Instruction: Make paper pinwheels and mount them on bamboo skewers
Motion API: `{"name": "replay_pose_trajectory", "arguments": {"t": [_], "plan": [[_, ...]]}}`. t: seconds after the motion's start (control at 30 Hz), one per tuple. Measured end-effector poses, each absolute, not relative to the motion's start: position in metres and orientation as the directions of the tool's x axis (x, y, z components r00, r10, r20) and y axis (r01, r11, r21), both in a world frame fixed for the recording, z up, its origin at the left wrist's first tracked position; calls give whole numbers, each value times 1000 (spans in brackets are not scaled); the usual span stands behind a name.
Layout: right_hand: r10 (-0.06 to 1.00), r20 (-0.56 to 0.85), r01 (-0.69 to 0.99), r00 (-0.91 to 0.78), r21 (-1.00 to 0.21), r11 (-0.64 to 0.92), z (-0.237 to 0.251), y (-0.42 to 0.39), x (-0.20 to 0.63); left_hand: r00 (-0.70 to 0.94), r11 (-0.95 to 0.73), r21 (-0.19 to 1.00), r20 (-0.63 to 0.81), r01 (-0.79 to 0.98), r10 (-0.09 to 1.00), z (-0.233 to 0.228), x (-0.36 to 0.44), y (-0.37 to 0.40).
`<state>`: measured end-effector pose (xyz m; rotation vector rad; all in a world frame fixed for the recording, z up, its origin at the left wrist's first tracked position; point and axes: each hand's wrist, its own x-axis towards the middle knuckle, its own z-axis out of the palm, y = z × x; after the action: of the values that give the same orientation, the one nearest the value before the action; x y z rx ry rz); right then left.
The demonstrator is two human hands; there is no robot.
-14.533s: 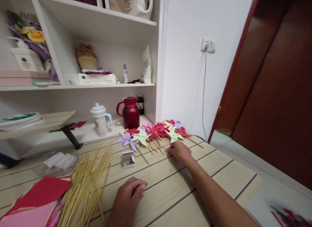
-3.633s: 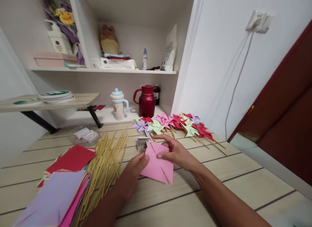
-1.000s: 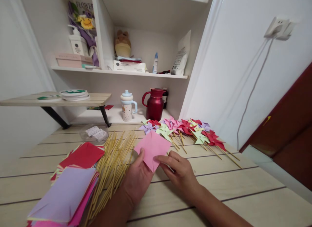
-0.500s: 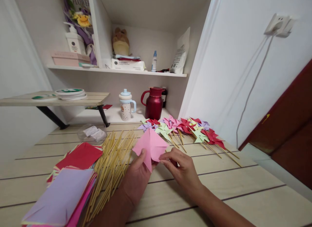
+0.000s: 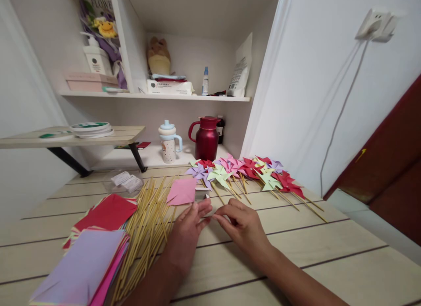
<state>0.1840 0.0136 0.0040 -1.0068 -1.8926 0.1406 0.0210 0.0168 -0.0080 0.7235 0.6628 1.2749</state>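
My left hand (image 5: 189, 227) is held above the table with its fingers stretched out, and no paper is in it. A pink square of paper (image 5: 181, 192) with slits cut in it lies just beyond those fingers, partly over the ends of the thin wooden sticks (image 5: 149, 231). Close by on the right, my right hand (image 5: 241, 222) is closed in a pinch, thumb against forefinger, its tips near the left fingertips. Whatever it pinches is too small to make out. Behind the hands is a small grey and white item (image 5: 202, 194), partly hidden.
Finished paper pinwheels (image 5: 250, 168) on sticks lie at the back right. Stacks of cut paper, red (image 5: 105, 211) and purple (image 5: 79, 264), sit on the left beside a clear container (image 5: 123, 182). A cup (image 5: 169, 144) and a red jug (image 5: 206, 139) stand behind.
The pink paper has left my left hand and now lies on the table to the left. My left fingers have straightened toward my right hand, which keeps its pinch.
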Motion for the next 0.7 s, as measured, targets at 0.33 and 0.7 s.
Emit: {"name": "replay_pose_trajectory", "arguments": {"t": [0.33, 0.7], "plan": [[791, 610, 531, 41, -684, 500, 19, 30, 208, 229, -165, 979, 190, -122, 955, -9, 32, -2], [928, 136, 791, -347, -490, 368, 63, 164, 83, -186, -333, 894, 397, 298, 899, -18, 20, 12]]}}
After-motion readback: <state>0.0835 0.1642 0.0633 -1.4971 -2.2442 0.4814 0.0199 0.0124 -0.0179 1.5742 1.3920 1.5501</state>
